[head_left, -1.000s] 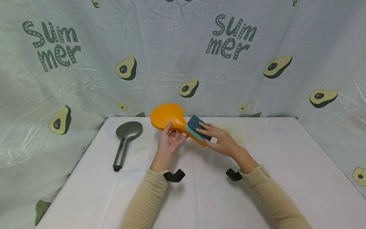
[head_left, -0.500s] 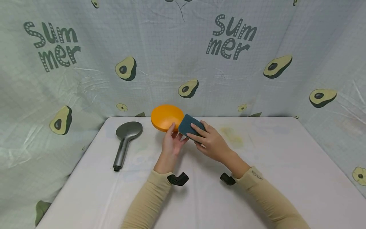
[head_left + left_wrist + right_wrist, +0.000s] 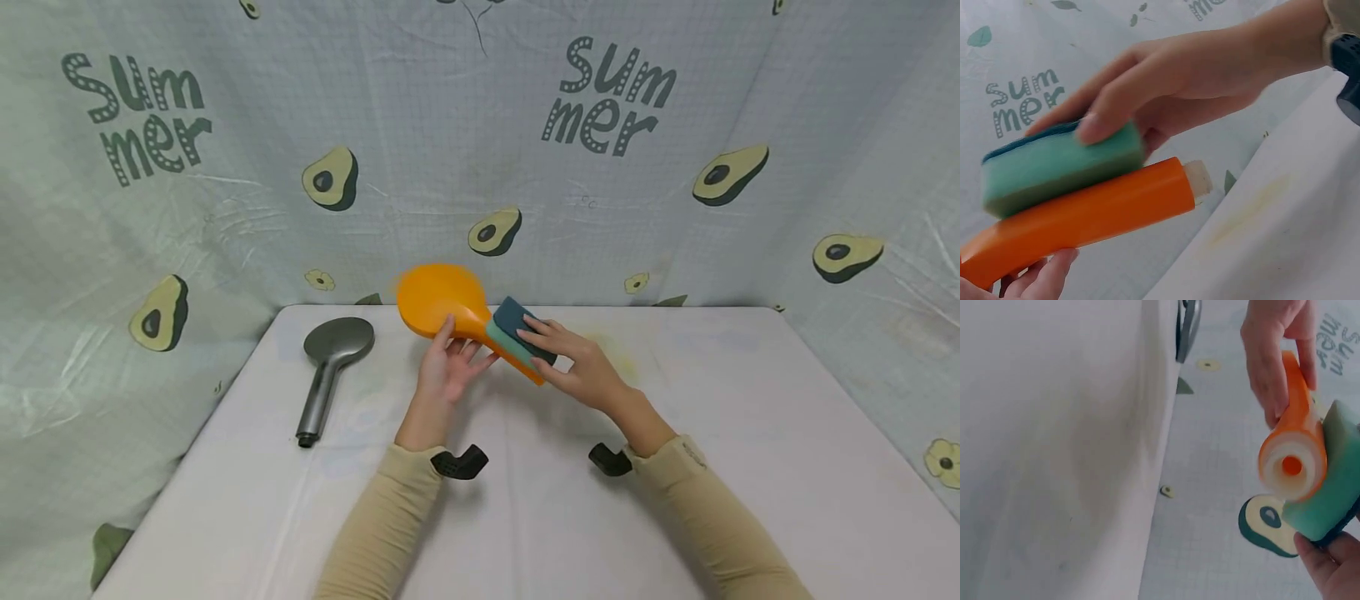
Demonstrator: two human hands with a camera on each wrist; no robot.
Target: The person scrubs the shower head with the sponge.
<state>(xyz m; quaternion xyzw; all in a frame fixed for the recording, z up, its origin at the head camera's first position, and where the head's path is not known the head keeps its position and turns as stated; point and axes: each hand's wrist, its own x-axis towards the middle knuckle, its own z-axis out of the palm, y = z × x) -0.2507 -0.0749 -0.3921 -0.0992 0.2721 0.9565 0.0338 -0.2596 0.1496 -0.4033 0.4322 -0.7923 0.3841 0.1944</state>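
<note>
My left hand (image 3: 444, 375) grips an orange shower head (image 3: 441, 298) by its neck, thumb up at the round head, holding it above the table. The handle slants down to the right; in the right wrist view its hollow, pale end (image 3: 1292, 465) faces the camera. With my right hand (image 3: 581, 368) I hold a two-layer sponge (image 3: 1066, 169), dark blue on top and light green beneath. Its green side lies along the upper side of the orange handle (image 3: 1104, 203). In the head view, part of the handle is hidden behind the sponge.
To the left on the white table (image 3: 510, 517) lies a grey shower head (image 3: 330, 367), handle toward me. A yellowish stain (image 3: 622, 364) marks the cloth beyond my right hand. Behind the table hangs a printed curtain (image 3: 420, 167).
The sponge first went left toward the round head, covering the handle, then came back right and down along it. The orange shower head tilted with it, and my left hand shifted slightly.
</note>
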